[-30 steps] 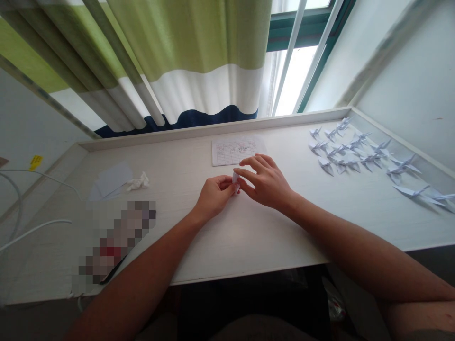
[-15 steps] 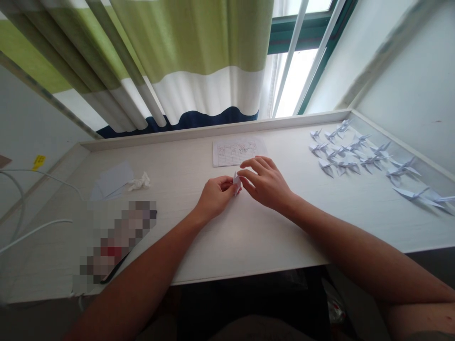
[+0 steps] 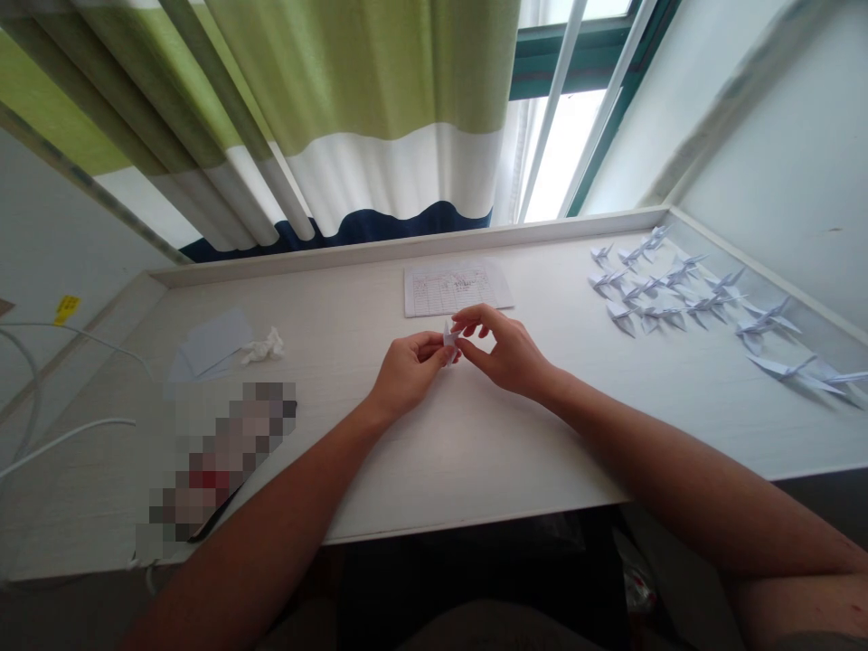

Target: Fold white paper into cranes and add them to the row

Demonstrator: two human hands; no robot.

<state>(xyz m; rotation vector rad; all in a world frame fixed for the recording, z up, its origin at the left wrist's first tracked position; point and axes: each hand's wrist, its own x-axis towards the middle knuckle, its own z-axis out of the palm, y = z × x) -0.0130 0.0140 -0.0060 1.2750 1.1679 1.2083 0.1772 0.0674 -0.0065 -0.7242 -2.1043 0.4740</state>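
Observation:
A small piece of folded white paper [image 3: 448, 337] stands upright between my two hands, above the middle of the desk. My left hand [image 3: 415, 369] is closed on its left side, thumb in front and fingers behind. My right hand [image 3: 505, 351] works at its right edge, thumb and index finger closed around the paper, the other fingers curled above. Parts of the paper are covered by my fingertips. To the right sits a group of several folded paper cranes [image 3: 668, 280] in loose rows.
Behind my hands lies a printed sheet [image 3: 457, 289] with a table on it. On the left are loose white paper sheets [image 3: 210, 344], a crumpled tissue [image 3: 264, 346], a blurred-out long object [image 3: 223, 466] and white cables [image 3: 68, 443]. A raised rim [image 3: 407, 251] borders the white desk.
My right hand's fingers have curled in and its thumb and index finger have closed on the folded paper. My left hand keeps its hold with little movement.

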